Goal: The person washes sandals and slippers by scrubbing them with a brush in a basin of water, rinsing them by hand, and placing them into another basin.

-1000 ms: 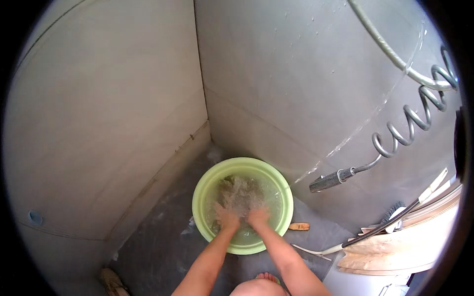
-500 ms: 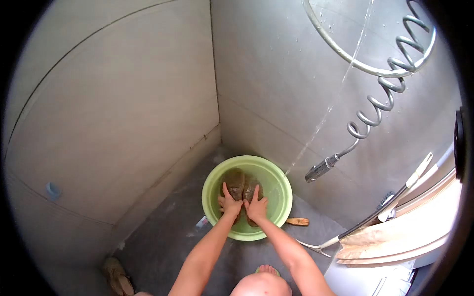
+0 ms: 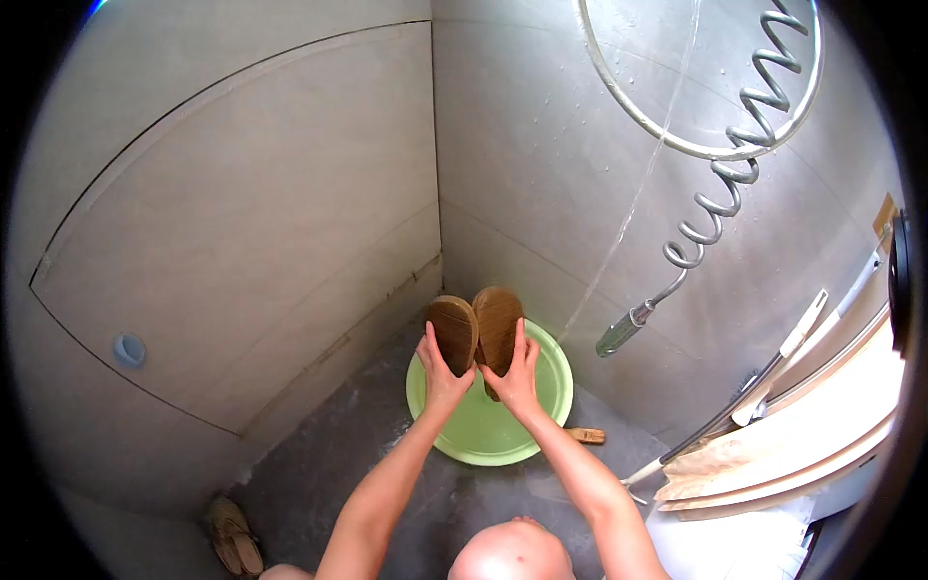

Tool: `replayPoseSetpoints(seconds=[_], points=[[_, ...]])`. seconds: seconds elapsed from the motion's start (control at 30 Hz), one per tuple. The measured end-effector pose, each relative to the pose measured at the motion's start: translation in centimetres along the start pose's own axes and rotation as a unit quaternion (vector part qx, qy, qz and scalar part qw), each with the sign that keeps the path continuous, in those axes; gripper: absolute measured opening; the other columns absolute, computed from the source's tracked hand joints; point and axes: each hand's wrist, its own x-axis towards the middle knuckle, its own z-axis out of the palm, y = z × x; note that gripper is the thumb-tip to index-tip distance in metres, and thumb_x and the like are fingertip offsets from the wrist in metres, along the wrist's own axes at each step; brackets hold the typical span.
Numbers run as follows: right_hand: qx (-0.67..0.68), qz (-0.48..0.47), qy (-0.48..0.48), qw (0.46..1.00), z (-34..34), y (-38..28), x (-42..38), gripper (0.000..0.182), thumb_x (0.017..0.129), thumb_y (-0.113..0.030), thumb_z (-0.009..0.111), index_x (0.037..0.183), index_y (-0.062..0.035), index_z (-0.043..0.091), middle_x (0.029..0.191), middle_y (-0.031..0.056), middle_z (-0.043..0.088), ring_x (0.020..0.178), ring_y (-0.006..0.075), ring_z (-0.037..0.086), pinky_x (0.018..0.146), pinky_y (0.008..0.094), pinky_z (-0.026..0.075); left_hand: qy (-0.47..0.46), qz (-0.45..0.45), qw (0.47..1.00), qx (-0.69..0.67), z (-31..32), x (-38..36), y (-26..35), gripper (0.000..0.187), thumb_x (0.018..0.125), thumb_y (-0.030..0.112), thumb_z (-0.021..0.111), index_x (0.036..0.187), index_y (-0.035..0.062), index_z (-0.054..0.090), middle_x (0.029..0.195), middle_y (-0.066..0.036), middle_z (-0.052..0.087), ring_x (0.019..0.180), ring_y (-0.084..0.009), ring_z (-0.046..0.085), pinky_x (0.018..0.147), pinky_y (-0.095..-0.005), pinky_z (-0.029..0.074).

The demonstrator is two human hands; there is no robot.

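Two wet brown slippers are raised over a light green basin [image 3: 483, 454], one in each hand, with their inner edges close together. My left hand [image 3: 445, 385] grips the left slipper [image 3: 453, 327], its thumb and fingers around the near end. Around the right slipper [image 3: 499, 324] my right hand [image 3: 516, 382] is closed in the same way. Water lies in the basin below. A thin stream of water [image 3: 633, 208] falls from the upper right toward the basin's far right rim.
A wooden brush handle [image 3: 587, 436] sticks out right of the basin. A coiled hose [image 3: 720, 198] with a dark nozzle [image 3: 624, 331] hangs along the right wall. Long-handled tools [image 3: 744, 387] lean at the right. A tan shoe [image 3: 234, 536] lies at lower left.
Both hands have lifted the slippers up out of the water in the basin and tilted them, moving them farther from me. The view has shifted slightly.
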Motion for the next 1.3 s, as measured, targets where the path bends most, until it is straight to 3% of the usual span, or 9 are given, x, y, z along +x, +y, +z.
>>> replayPoseSetpoints(seconds=[0.17, 0.43, 0.67, 0.83, 0.93, 1.0, 1.07, 1.13, 1.3], points=[[-0.084, 0.127, -0.123, 0.981, 0.9, 3.5, -3.4, 0.105, 0.074, -0.018, 0.078, 0.152, -0.0294, 0.008, 0.123, 0.0303, 0.031, 0.114, 0.0473, 0.043, 0.097, 0.0472, 0.042, -0.149, -0.122, 0.977, 0.094, 1.7, -4.2, -4.2, 0.11, 0.067, 0.006, 0.076, 0.152, 0.0209, 0.007, 0.125, -0.032, 0.035, 0.113, -0.0471, 0.043, 0.096, -0.0483, 0.039], [-0.286, 0.287, -0.28, 0.87, 5.1, 9.2, -5.1, 0.092, 0.082, -0.039, 0.068, 0.152, -0.0297, 0.008, 0.14, 0.0348, 0.023, 0.126, 0.0478, 0.036, 0.095, 0.0481, 0.044, -0.345, -0.392, 0.814, 0.254, 7.7, -4.4, -8.1, 0.098, 0.083, 0.033, 0.07, 0.152, 0.0325, 0.0, 0.151, -0.03, 0.008, 0.138, -0.0442, 0.023, 0.099, -0.0525, 0.04], [-0.414, 0.163, -0.251, 0.86, 7.6, 14.4, -6.5, 0.076, 0.087, -0.053, 0.052, 0.15, -0.0246, 0.022, 0.135, 0.0211, 0.047, 0.128, 0.0344, 0.042, 0.096, 0.0477, 0.039, -0.34, -0.342, 0.823, 0.301, 11.0, -7.3, -11.0, 0.088, 0.089, 0.034, 0.059, 0.152, 0.0284, -0.003, 0.153, -0.028, -0.002, 0.14, -0.0482, 0.007, 0.111, -0.0581, 0.013], [-0.343, 0.29, -0.325, 0.832, 6.5, 11.3, -3.5, 0.072, 0.087, -0.048, 0.054, 0.148, -0.019, 0.028, 0.135, 0.0189, 0.048, 0.126, 0.0322, 0.044, 0.097, 0.049, 0.037, -0.313, -0.34, 0.836, 0.297, 11.5, -7.5, -11.5, 0.072, 0.095, 0.045, 0.042, 0.152, 0.0218, 0.006, 0.154, -0.027, -0.001, 0.141, -0.046, 0.005, 0.112, -0.0571, 0.008], [-0.383, 0.253, -0.277, 0.844, 8.2, 13.9, -6.0, 0.079, 0.086, -0.046, 0.056, 0.151, -0.0181, 0.018, 0.138, 0.0208, 0.043, 0.127, 0.0355, 0.041, 0.094, 0.0494, 0.04, -0.207, -0.322, 0.895, 0.23, 13.0, -9.0, -15.3, 0.082, 0.089, 0.042, 0.056, 0.152, 0.0211, 0.009, 0.154, -0.024, 0.008, 0.141, -0.0418, 0.015, 0.113, -0.0532, 0.015], [-0.431, 0.201, -0.219, 0.852, 7.9, 13.3, -6.5, 0.084, 0.086, -0.045, 0.058, 0.152, -0.0179, 0.013, 0.138, 0.0228, 0.04, 0.127, 0.0383, 0.039, 0.092, 0.0496, 0.042, -0.241, -0.324, 0.876, 0.262, 9.4, -5.1, -8.2, 0.09, 0.082, 0.037, 0.065, 0.152, 0.0225, 0.01, 0.152, -0.023, 0.015, 0.136, -0.0413, 0.024, 0.11, -0.0515, 0.022], [-0.273, 0.31, -0.22, 0.884, 5.8, 9.8, -4.6, 0.093, 0.084, -0.044, 0.062, 0.152, -0.0181, 0.003, 0.133, 0.0326, 0.033, 0.121, 0.0467, 0.038, 0.094, 0.051, 0.041, -0.271, -0.33, 0.854, 0.297, 7.7, -3.7, -6.5, 0.099, 0.076, 0.033, 0.074, 0.151, 0.024, 0.01, 0.15, -0.021, 0.021, 0.132, -0.0409, 0.032, 0.108, -0.0498, 0.029], [-0.259, 0.289, -0.207, 0.898, 5.4, 9.0, -5.7, 0.094, 0.084, -0.044, 0.062, 0.152, -0.0176, 0.003, 0.133, 0.0347, 0.032, 0.12, 0.0482, 0.037, 0.095, 0.0524, 0.039, -0.188, -0.292, 0.907, 0.238, 7.6, -5.0, -8.6, 0.113, 0.063, 0.02, 0.082, 0.15, 0.0296, 0.011, 0.14, -0.023, 0.032, 0.12, -0.0438, 0.043, 0.1, -0.0492, 0.038], [-0.175, 0.235, -0.168, 0.941, 4.7, 5.2, -4.7, 0.095, 0.086, -0.044, 0.062, 0.152, -0.016, 0.0, 0.13, 0.0382, 0.03, 0.115, 0.05, 0.038, 0.096, 0.0532, 0.037, -0.131, -0.27, 0.948, 0.111, 2.6, -3.6, -5.7, 0.113, 0.064, 0.015, 0.08, 0.151, 0.023, 0.008, 0.128, -0.024, 0.038, 0.114, -0.0436, 0.045, 0.098, -0.0494, 0.039]])
